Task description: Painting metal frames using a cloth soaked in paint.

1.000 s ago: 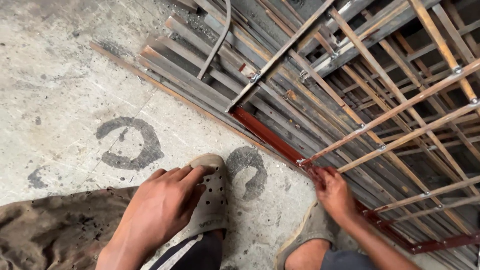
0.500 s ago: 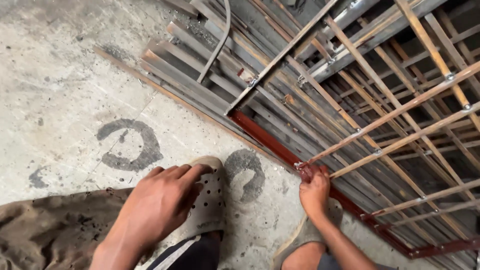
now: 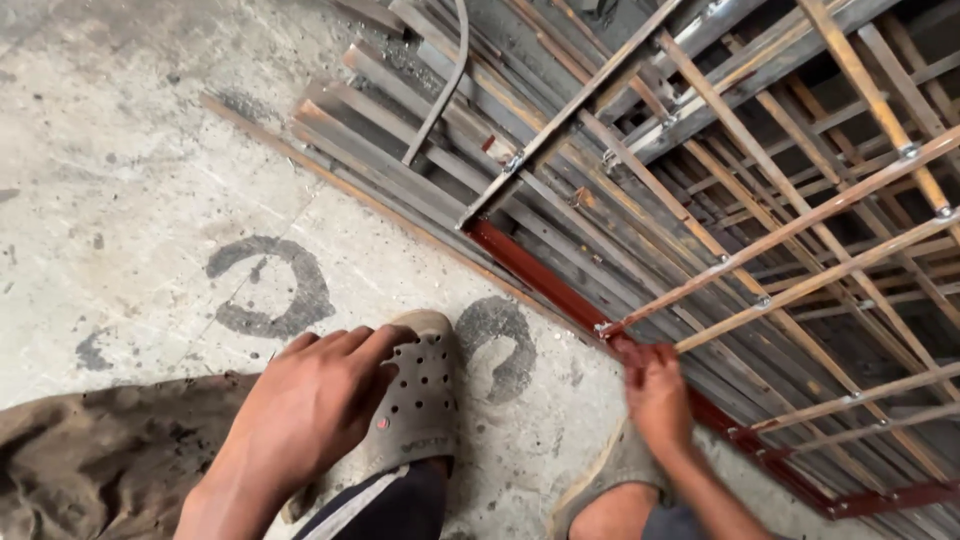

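Observation:
My left hand (image 3: 305,405) rests flat on my grey perforated clog (image 3: 418,405), its fingers spread over the toe. My right hand (image 3: 655,390) is curled against the red-painted steel bar (image 3: 530,272) that forms the lower edge of a metal grille frame. Its fingers pinch at the joint (image 3: 606,329) where a thin rusty rod (image 3: 790,232) meets that bar. Whether a small tool or wire sits inside the fingers stays hidden. My other clog (image 3: 610,470) shows just under the right wrist.
A stack of grey steel bars (image 3: 400,165) lies across the concrete floor (image 3: 130,170). Rusty rods form a grid (image 3: 850,150) tilting up to the right. A bent rod (image 3: 440,90) leans over the stack. Dark ring marks (image 3: 265,285) stain the floor.
My right hand has slid a little left along the red bar, closer to the rod joint. The left hand stays on the clog.

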